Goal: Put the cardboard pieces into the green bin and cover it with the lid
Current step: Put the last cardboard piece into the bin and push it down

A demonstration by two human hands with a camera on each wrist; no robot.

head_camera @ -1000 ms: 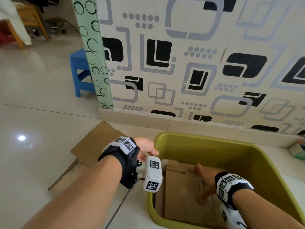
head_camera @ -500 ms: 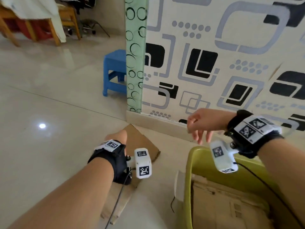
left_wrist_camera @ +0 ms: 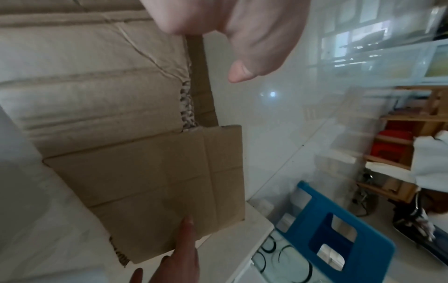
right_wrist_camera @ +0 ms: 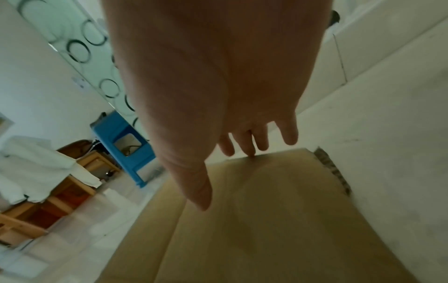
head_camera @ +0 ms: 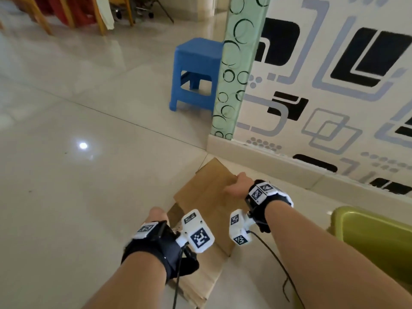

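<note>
Two flat brown cardboard pieces lie stacked on the floor by the wall. The upper piece (head_camera: 211,197) overlaps the lower piece (head_camera: 200,282). My left hand (head_camera: 157,214) is at the stack's left edge. In the left wrist view its thumb (left_wrist_camera: 254,57) sticks out over the floor and a finger touches the cardboard edge (left_wrist_camera: 194,47). My right hand (head_camera: 237,185) rests on the upper piece's far right edge. Its fingers (right_wrist_camera: 249,141) reach straight to that edge, with the thumb over the cardboard (right_wrist_camera: 266,220). A corner of the green bin (head_camera: 367,237) shows at the right.
A blue plastic stool (head_camera: 196,70) stands beyond the cardboard beside a patterned glass panel (head_camera: 234,74). The patterned wall and its skirting (head_camera: 289,161) run along the right. Shiny tiled floor (head_camera: 78,186) spreads to the left. Wooden furniture stands far back.
My view has swung left, away from the bin. The right hand dropped from above the bin rim onto the upper cardboard piece. The left hand stayed low at the stack's left edge.
</note>
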